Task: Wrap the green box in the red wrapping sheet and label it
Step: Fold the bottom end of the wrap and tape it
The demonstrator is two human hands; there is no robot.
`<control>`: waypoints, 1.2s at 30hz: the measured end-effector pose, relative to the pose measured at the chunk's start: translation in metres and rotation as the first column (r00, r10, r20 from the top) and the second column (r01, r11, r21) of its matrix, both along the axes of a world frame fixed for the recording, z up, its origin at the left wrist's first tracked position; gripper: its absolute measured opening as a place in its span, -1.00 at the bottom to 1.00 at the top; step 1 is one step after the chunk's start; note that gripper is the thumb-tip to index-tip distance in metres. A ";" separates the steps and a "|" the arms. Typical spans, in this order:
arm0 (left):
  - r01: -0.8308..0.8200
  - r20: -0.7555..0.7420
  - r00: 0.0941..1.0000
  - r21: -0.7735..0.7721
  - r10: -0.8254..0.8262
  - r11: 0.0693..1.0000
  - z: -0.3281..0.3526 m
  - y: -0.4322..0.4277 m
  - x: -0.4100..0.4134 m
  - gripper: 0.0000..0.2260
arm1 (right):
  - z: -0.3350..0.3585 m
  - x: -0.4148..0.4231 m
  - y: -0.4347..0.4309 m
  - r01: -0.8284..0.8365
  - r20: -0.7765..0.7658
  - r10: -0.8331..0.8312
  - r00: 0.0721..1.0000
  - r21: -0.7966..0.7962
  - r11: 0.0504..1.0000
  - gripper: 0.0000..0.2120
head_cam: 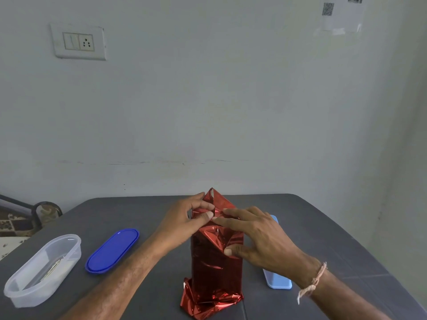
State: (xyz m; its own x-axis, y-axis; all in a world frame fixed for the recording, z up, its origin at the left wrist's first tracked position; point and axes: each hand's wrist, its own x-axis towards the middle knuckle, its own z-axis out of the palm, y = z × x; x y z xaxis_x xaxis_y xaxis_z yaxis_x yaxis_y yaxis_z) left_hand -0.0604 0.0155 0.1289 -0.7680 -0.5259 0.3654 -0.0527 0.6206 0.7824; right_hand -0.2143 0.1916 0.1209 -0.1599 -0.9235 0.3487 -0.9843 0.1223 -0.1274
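Standing on end on the table (323, 227), long axis vertical, the box (hidden inside the red sheet (217, 273)) sits just beyond both hands, equally near each; at its top the left hand (184, 218) pinches a flap, while the right hand (258, 236) presses straight fingers onto the fold.

Red wrapping sheet (216, 269), shiny, wrapped round a tall upright form on a grey table (138, 209), loose at the base. Left hand (182, 222) pinches the top fold. Right hand (261, 236) has its fingers laid on the top and its thumb on the front face. To the left lie a blue lid (112, 250) and a clear oval container (41, 271).
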 end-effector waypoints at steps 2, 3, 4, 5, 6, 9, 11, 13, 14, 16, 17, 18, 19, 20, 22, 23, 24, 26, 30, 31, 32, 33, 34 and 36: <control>-0.001 -0.044 0.999 0.031 0.002 1.000 -0.001 0.000 -0.001 -0.81 | 0.001 0.001 0.000 0.003 -0.014 -0.003 1.000 0.005 1.000 -0.28; 0.003 -0.049 0.999 0.053 -0.001 0.999 -0.001 0.000 -0.001 -0.80 | 0.001 0.002 0.001 0.006 -0.023 -0.006 1.000 0.008 1.000 -0.26; 0.006 -0.045 0.999 0.069 -0.003 0.998 -0.001 0.000 -0.001 -0.79 | 0.001 0.002 0.000 0.009 -0.031 -0.009 0.999 0.010 1.000 -0.25; 0.006 -0.034 0.999 0.081 -0.003 0.997 -0.001 -0.001 -0.002 -0.78 | 0.001 0.003 0.001 0.012 -0.037 -0.011 0.999 0.012 1.000 -0.24; 0.004 -0.025 1.000 0.092 -0.002 0.996 0.000 -0.001 -0.003 -0.78 | 0.001 0.003 0.001 0.012 -0.040 -0.011 0.999 0.009 1.000 -0.24; 0.027 -0.017 1.000 0.143 -0.025 0.989 0.002 -0.002 -0.004 -0.83 | 0.000 0.005 0.002 0.012 -0.050 -0.011 0.999 0.007 1.000 -0.28; 0.039 -0.009 0.999 0.218 -0.038 0.975 0.003 -0.003 -0.005 -0.84 | 0.000 0.005 0.003 0.017 -0.056 -0.016 0.998 0.019 1.000 -0.28; 0.010 0.017 1.000 0.296 -0.016 0.955 0.002 -0.005 -0.007 -0.81 | 0.000 0.005 0.003 0.017 -0.060 -0.016 0.998 0.017 1.000 -0.27; -0.002 0.031 0.999 0.326 -0.008 0.945 0.002 -0.006 -0.007 -0.80 | -0.001 0.005 0.003 0.017 -0.061 -0.016 0.998 0.018 1.000 -0.27; 0.005 0.055 0.998 0.364 -0.027 0.931 0.003 -0.009 -0.008 -0.82 | -0.001 0.005 0.003 0.015 -0.065 -0.014 0.998 0.022 1.000 -0.27; 0.018 0.063 0.997 0.376 -0.045 0.926 0.003 -0.011 -0.008 -0.85 | -0.001 0.005 0.003 0.015 -0.068 -0.013 0.998 0.022 1.000 -0.27; 0.029 0.066 0.996 0.386 -0.059 0.922 0.004 -0.011 -0.009 -0.87 | -0.001 0.005 0.003 0.014 -0.069 -0.012 0.998 0.019 1.000 -0.27; 0.034 0.063 0.996 0.394 -0.064 0.918 0.005 -0.010 -0.010 -0.89 | -0.001 0.005 0.002 0.012 -0.069 -0.010 0.998 0.020 1.000 -0.27; 0.031 0.060 0.996 0.400 -0.060 0.916 0.005 -0.010 -0.011 -0.89 | -0.001 0.006 0.003 0.010 -0.069 -0.008 0.998 0.022 1.000 -0.26; 0.026 0.055 0.997 0.404 -0.053 0.914 0.006 -0.010 -0.014 -0.90 | 0.000 0.006 0.003 0.008 -0.072 -0.006 0.997 0.029 1.000 -0.26; 0.024 0.057 0.997 0.399 -0.051 0.916 0.006 -0.010 -0.016 -0.90 | 0.000 0.006 0.003 0.009 -0.073 -0.007 0.997 0.035 0.999 -0.26; 0.020 0.061 0.997 0.392 -0.047 0.920 0.007 -0.010 -0.017 -0.91 | 0.001 0.006 0.003 0.011 -0.075 -0.008 0.997 0.040 0.999 -0.25; 0.008 0.061 0.998 0.389 -0.034 0.921 0.008 -0.010 -0.020 -0.92 | 0.002 0.007 0.004 0.013 -0.075 -0.010 0.997 0.045 0.999 -0.25; -0.018 0.002 1.000 0.422 0.019 0.907 0.003 -0.009 -0.025 -0.90 | 0.002 0.009 0.006 0.009 -0.054 -0.007 0.998 0.037 0.999 -0.24; -0.011 -0.014 1.000 0.420 0.019 0.907 0.002 -0.008 -0.025 -0.91 | 0.002 0.010 0.007 0.008 -0.045 -0.006 0.999 0.033 0.999 -0.24; -0.001 -0.024 1.000 0.418 0.012 0.908 0.001 -0.007 -0.024 -0.92 | 0.002 0.010 0.007 0.008 -0.038 -0.007 0.999 0.030 1.000 -0.24; 0.011 -0.026 1.000 0.419 -0.001 0.908 0.000 -0.007 -0.023 -0.90 | 0.002 0.011 0.007 0.008 -0.033 -0.007 0.999 0.028 1.000 -0.24; 0.022 -0.024 1.000 0.431 -0.013 0.902 0.000 -0.006 -0.022 -0.86 | 0.001 0.012 0.007 0.008 -0.029 -0.007 1.000 0.024 1.000 -0.24; 0.034 -0.024 0.999 0.450 -0.027 0.892 -0.001 -0.007 -0.022 -0.81 | 0.002 0.013 0.007 0.008 -0.022 -0.008 1.000 0.018 1.000 -0.23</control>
State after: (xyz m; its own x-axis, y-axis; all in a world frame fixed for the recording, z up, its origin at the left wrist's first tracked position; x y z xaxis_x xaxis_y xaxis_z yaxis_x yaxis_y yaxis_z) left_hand -0.0822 0.0089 0.1277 -0.7823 -0.6135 0.1077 -0.0239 0.2024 0.9790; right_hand -0.2014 0.1989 0.1224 -0.1596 -0.9286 0.3352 -0.9858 0.1321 -0.1035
